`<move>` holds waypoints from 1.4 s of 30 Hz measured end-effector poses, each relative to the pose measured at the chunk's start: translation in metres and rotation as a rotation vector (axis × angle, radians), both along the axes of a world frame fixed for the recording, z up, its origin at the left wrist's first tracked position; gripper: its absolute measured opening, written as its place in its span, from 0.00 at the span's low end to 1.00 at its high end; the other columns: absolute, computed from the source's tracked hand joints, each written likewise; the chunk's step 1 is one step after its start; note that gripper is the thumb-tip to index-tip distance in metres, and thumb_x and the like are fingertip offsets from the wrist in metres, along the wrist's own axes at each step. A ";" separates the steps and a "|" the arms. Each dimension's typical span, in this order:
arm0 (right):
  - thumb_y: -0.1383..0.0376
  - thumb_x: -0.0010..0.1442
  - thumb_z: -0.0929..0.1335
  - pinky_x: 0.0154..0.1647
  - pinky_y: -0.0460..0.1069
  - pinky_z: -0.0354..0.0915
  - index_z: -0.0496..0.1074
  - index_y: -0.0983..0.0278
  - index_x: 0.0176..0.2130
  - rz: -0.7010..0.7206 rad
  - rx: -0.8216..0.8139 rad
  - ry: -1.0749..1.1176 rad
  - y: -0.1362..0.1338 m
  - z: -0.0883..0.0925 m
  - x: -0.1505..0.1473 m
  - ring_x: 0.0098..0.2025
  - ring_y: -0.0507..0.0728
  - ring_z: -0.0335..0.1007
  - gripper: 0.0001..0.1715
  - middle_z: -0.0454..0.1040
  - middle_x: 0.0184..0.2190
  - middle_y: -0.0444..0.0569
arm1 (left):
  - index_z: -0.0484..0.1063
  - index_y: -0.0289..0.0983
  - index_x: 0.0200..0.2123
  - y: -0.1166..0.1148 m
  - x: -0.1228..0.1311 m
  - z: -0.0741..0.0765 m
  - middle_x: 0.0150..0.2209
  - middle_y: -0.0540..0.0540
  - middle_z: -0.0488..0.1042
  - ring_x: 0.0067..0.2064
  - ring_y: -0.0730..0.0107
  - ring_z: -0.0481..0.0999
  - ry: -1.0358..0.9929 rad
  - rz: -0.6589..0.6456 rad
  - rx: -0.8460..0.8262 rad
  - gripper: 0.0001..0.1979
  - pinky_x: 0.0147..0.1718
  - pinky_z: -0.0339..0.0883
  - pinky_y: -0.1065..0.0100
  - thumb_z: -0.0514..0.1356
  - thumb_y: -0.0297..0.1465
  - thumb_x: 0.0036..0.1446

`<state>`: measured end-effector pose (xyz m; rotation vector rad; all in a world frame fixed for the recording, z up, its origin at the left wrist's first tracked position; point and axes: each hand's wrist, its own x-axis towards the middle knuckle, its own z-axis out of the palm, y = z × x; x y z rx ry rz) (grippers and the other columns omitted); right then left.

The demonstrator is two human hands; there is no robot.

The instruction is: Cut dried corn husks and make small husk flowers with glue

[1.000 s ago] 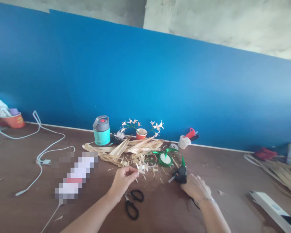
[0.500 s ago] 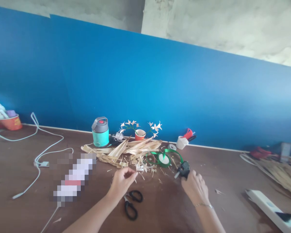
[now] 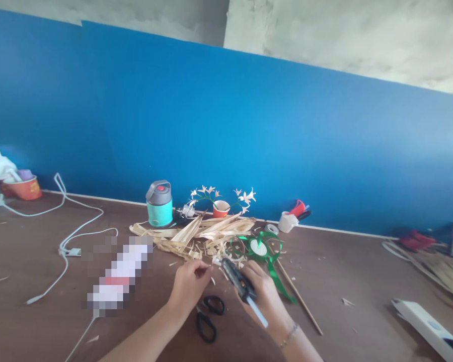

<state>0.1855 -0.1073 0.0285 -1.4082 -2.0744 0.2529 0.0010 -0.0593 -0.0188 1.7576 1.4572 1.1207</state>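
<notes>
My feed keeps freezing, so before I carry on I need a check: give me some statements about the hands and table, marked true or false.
The right hand holds a glue gun. True.
The left hand touches the teal flask. False: the left hand is apart from it.
The scissors lie on the table. True.
The ribbon is red. False: it is green.
White flowers rise from the teal flask. False: from the orange cup.

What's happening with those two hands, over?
Right hand around black glue gun, its front end near left hand. Left hand pinched; anything held too small to tell. Scissors lying close by, possibly in the way.
</notes>
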 end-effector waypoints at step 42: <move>0.76 0.42 0.62 0.27 0.44 0.59 0.62 0.62 0.24 -0.002 0.022 0.019 0.003 -0.031 -0.008 0.27 0.53 0.64 0.09 0.64 0.26 0.46 | 0.70 0.37 0.19 -0.005 -0.001 0.002 0.20 0.49 0.72 0.24 0.71 0.71 0.132 0.003 0.199 0.12 0.25 0.60 0.73 0.56 0.33 0.53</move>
